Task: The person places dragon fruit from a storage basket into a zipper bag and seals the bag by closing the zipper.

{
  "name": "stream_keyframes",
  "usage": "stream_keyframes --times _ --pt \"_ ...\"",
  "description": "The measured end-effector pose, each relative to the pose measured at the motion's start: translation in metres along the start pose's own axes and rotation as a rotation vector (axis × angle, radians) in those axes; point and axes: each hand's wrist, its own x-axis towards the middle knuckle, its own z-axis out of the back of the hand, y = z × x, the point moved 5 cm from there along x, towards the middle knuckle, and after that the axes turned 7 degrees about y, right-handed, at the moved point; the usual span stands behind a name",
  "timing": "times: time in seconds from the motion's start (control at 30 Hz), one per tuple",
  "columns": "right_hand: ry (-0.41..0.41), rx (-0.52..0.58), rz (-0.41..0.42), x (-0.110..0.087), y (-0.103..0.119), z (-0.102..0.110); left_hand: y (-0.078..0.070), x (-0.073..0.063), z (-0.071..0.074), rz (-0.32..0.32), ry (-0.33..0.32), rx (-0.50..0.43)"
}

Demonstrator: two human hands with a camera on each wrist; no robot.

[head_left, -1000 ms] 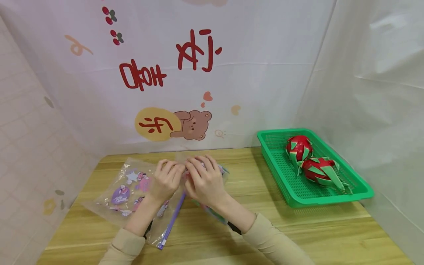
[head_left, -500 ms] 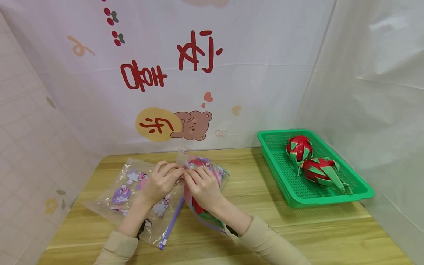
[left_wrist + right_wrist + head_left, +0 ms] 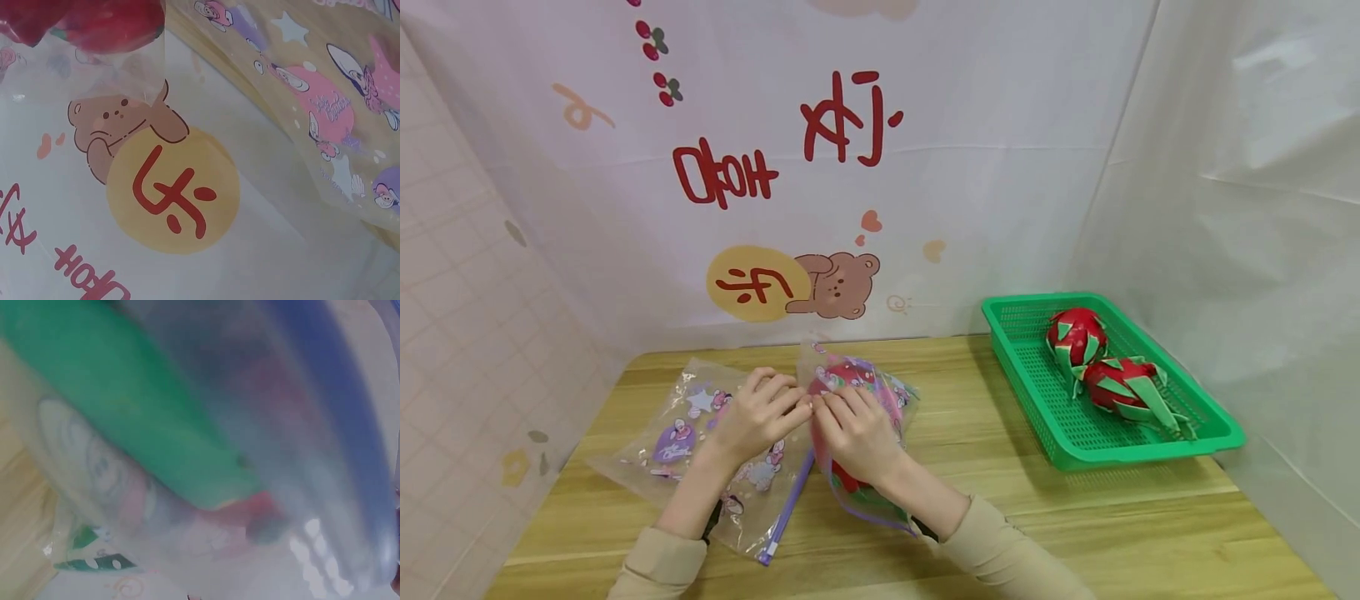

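A clear printed zip bag (image 3: 891,385) with a purple edge lies mid-table. Inside it is a red and green dragon fruit (image 3: 850,375), partly covered by my right hand. My left hand (image 3: 763,418) and right hand (image 3: 859,435) meet at the bag's left edge, fingers curled, pinching the plastic there. In the left wrist view the red fruit (image 3: 112,26) shows through the film at top left. Close up in the right wrist view are a blurred green leaf (image 3: 125,400) and the bag's purple strip (image 3: 337,369).
A second printed zip bag (image 3: 673,442) lies flat under my left forearm, its purple zip strip (image 3: 788,508) facing right. At the right, a green basket (image 3: 1037,417) holds two dragon fruits (image 3: 1120,385). White printed sheets (image 3: 1000,183) stand behind and at both sides.
Both hands have shifted slightly down and left along the bag's edge. More of the bagged dragon fruit and of the bag's purple rim now shows around my right hand.
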Motion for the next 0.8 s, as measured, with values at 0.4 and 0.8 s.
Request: stream_keyframes --times 0.4,0.8 --pt "-0.057 -0.017 0.007 0.0002 -0.009 0.0044 0.0012 0.0047 -0.001 0.016 -0.091 0.023" --pt "-0.025 -0.021 0.005 0.0043 -0.0063 0.004 0.0013 0.0068 0.0032 0.047 -0.06 0.031"
